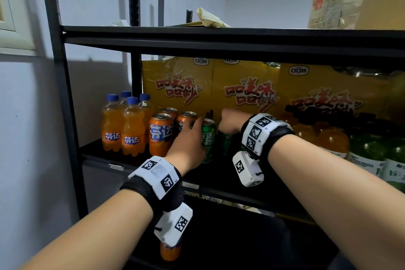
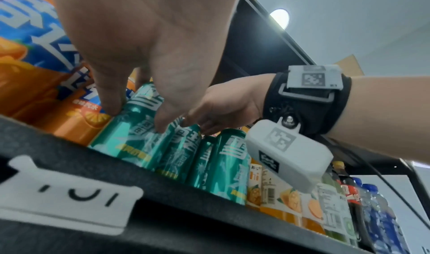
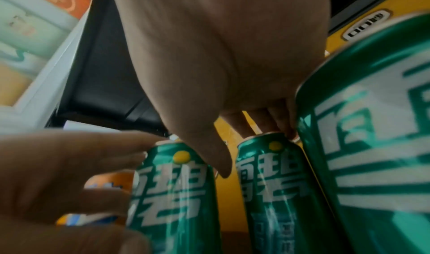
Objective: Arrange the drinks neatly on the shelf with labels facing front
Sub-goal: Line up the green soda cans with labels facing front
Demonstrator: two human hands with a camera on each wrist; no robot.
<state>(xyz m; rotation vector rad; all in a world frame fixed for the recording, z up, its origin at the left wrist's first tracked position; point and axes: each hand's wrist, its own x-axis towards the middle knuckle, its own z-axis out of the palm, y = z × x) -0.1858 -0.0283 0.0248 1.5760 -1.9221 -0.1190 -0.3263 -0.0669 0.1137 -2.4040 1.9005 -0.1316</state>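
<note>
Several green soda cans stand on the black shelf [image 1: 221, 174], white labels toward me. My left hand [image 1: 191, 143] grips the leftmost green can [image 1: 208, 140] from its left side; in the left wrist view my thumb and a finger [image 2: 163, 123] press its body [image 2: 130, 134]. My right hand [image 1: 230, 124] comes down from above and holds the second green can [image 1: 226, 143] by its top. In the right wrist view my fingers [image 3: 267, 121] curl over that can's rim [image 3: 272, 184] and the thumb lies between the two cans. A third green can [image 3: 372, 129] stands close on the right.
Orange cans [image 1: 161, 133] and orange soda bottles [image 1: 122, 127] stand left of the green cans. Yellow cartons [image 1: 247, 87] fill the back. Juice bottles [image 1: 328, 141] and green bottles [image 1: 370, 153] crowd the right. The upper shelf board [image 1: 219, 38] hangs low overhead.
</note>
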